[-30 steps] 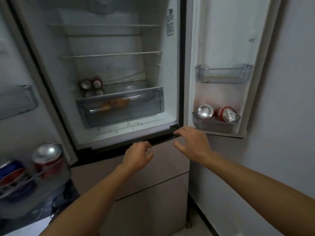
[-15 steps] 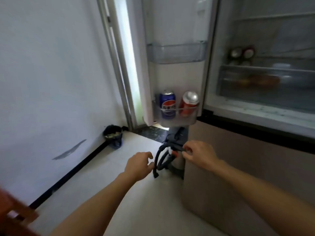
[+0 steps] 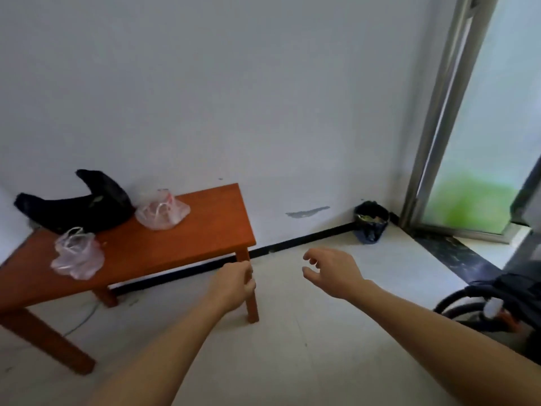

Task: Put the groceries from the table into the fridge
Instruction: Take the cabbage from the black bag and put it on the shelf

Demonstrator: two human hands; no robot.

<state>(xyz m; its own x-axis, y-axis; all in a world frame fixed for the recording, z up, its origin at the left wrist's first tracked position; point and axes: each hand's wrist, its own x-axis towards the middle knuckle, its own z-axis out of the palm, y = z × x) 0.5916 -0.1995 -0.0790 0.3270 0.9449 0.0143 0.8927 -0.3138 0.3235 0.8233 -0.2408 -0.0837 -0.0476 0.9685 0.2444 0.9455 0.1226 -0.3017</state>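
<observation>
glossy orange wooden table holds crinkled plastic bags; left hand and right hand hover loosely curled, empty.

One wide-angle camera, worn on the head, looks forward and down across the pale floor toward a white wall, with the wooden table farther off at left, a glass door at right, and the left hand and right hand nearest the lens.
</observation>
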